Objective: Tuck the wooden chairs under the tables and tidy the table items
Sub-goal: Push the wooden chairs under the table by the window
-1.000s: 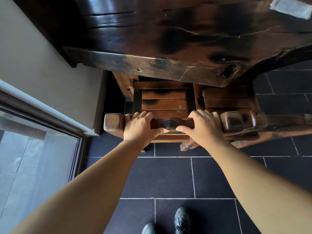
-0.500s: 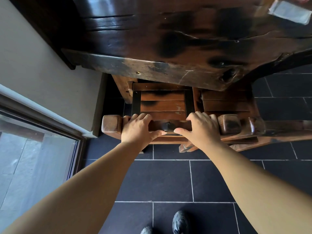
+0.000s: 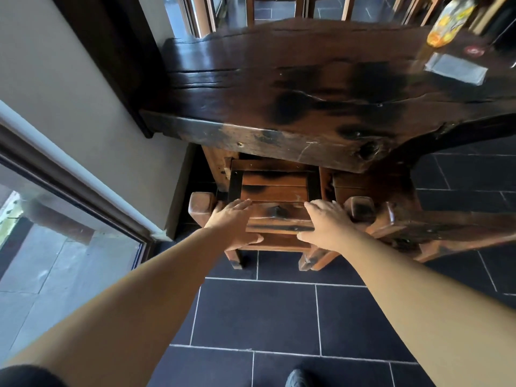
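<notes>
A wooden chair [image 3: 275, 188] stands with its slatted seat under the front edge of the dark wooden table [image 3: 293, 88]. Its top back rail [image 3: 279, 219] faces me. My left hand [image 3: 233, 222] lies over the rail's left part, fingers stretched flat on top and thumb on the front face. Further along the rail, my right hand [image 3: 325, 223] holds it the same way. On the table's far right are a yellow-labelled bottle [image 3: 446, 20], a grey folded sheet [image 3: 455, 69] and a red round coaster [image 3: 473, 50].
A second wooden chair [image 3: 365, 208] is tucked in just right of the first, its long rail [image 3: 452, 224] running off to the right. A grey wall [image 3: 69, 93] and a glass door [image 3: 55, 261] close the left side. The floor is dark tile [image 3: 259, 311]. My shoe [image 3: 296, 379] shows at the bottom.
The view has tilted up and now takes in the tabletop and its items. My fingers have straightened from a curled grip to lying flat on the rail. The chair stays under the table.
</notes>
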Motion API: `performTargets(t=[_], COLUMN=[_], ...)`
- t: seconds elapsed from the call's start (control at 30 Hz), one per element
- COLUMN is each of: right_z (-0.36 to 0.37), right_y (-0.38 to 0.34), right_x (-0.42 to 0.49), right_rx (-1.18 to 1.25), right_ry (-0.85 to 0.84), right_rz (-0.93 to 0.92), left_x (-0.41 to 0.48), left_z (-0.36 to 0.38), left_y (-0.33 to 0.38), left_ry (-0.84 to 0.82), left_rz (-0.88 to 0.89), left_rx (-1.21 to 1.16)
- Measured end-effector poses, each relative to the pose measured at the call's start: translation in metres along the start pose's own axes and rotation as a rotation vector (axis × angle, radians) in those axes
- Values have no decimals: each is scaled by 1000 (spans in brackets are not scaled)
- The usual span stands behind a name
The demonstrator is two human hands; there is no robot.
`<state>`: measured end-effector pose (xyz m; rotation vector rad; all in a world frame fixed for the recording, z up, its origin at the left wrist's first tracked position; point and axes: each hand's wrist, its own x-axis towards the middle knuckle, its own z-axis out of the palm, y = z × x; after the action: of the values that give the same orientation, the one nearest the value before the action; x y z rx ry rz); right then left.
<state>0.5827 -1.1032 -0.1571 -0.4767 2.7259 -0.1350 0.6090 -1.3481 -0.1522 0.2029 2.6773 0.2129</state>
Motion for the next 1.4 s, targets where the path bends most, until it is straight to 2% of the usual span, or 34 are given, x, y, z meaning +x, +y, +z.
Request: performTargets(t=[0.1, 0.27, 0.43, 0.7, 1.07, 1.4], right_z=[-11, -38, -63, -67, -52, -53], right_y=[-18, -46, -73, -106, -130, -93], right_x=[-37, -102, -159, -231, -270, -298], right_rx=[99, 133, 176, 213, 232, 284], right_ry=[-5, -11, 36, 94, 129, 135], right_rz=[43, 69, 91, 143, 156, 251], left_x=[-38, -106, -169, -236, -271, -253], left_z=[-4, -30, -45, -45, -39, -50], left_y=[13, 26, 31, 29, 33, 78], left_ry=[15, 87, 105, 150, 182, 144], left_rz=[8, -9, -4, 39, 74, 163], left_rx=[-41, -119, 30, -29, -10, 69])
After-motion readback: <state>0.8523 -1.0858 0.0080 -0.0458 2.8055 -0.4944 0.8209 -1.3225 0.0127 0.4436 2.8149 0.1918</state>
